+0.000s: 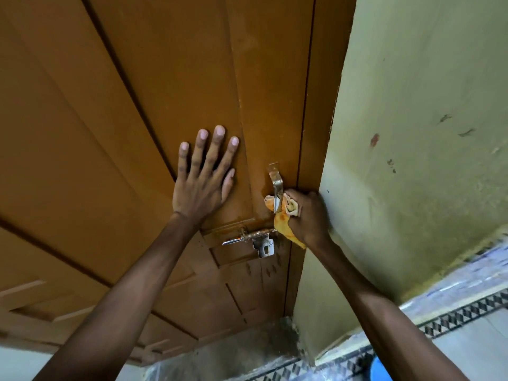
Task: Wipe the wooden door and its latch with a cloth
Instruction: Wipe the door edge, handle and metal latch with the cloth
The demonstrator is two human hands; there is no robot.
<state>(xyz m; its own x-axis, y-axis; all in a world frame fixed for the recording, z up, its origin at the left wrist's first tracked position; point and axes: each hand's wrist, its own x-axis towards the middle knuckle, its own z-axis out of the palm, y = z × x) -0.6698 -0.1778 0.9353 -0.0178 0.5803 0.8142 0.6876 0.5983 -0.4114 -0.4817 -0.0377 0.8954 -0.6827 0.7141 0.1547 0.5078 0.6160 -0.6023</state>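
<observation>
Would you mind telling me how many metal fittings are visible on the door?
2. A pull handle sits near the door's right edge, beside the right hand holding the cloth. A sliding latch lies just below it. The cloth may hide more.

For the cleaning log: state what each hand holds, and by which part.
Right hand grips the bunched orange cloth around its middle, against the handle. Left hand holds nothing.

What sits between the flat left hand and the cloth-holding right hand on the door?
In the head view, bare door wood, then the metal handle, lie between left hand and right hand gripping the cloth.
</observation>
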